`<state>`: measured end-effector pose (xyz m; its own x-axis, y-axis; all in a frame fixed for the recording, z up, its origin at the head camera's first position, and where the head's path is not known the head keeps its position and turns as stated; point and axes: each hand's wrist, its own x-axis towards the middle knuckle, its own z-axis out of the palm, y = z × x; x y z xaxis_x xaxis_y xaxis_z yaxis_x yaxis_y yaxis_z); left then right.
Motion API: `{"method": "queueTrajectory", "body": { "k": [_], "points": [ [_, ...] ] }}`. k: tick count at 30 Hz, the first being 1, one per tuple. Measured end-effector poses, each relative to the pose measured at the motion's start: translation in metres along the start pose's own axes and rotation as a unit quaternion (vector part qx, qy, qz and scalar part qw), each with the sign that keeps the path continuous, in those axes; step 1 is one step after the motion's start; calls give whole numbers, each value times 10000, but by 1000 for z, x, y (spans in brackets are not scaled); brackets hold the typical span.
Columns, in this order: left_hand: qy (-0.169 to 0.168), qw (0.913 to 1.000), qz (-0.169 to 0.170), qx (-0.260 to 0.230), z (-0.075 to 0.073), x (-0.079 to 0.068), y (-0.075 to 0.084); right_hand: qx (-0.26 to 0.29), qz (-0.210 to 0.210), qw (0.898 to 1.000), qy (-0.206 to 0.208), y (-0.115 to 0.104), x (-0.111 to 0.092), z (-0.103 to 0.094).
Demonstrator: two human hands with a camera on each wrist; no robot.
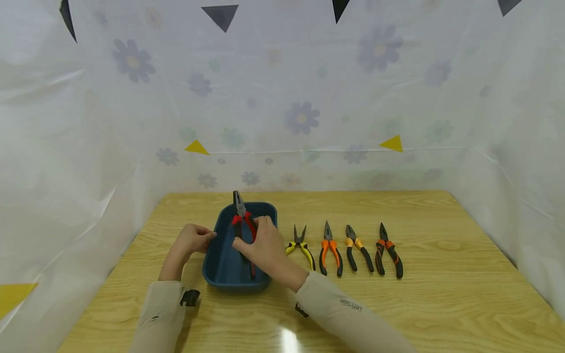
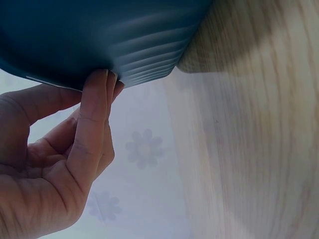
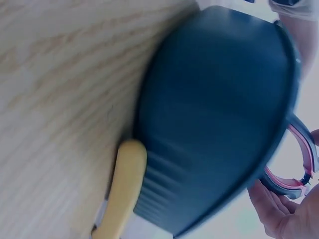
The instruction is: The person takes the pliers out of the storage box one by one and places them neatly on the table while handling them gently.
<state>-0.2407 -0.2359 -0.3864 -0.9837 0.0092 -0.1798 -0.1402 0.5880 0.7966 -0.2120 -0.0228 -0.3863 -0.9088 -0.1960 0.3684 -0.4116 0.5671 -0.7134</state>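
My right hand (image 1: 269,247) grips combination pliers (image 1: 240,208) with red and black handles, their grey jaws pointing away from me. The pliers overlap a dark blue plastic bin (image 1: 236,287), which stands on the left half of the table. In the right wrist view, the red and black handles (image 3: 305,142) show beyond the bin's rim, with fingertips at their lower edge. My left hand (image 1: 194,239) pinches the bin's left rim. The left wrist view shows its fingers (image 2: 92,114) against the bin's ribbed outer wall.
Right of the bin lie yellow-and-black long-nose pliers (image 1: 302,247), orange long-nose pliers (image 1: 330,249), yellow-orange and black pliers (image 1: 358,249), and black-and-orange pliers (image 1: 388,251), in a row on the wooden table (image 1: 450,274). A flower-patterned white sheet (image 1: 265,88) hangs behind.
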Motion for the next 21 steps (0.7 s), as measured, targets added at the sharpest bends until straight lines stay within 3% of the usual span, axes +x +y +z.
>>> {"method": "queueTrajectory", "body": {
  "k": [6,21],
  "points": [
    [-16,10000,14,-70,0,0,-1,46,167,9998,67,7,-4,-26],
    [-20,10000,34,-55,-2,-1,0,-316,1068,9933,290,40,-21,-86]
  ]
}}
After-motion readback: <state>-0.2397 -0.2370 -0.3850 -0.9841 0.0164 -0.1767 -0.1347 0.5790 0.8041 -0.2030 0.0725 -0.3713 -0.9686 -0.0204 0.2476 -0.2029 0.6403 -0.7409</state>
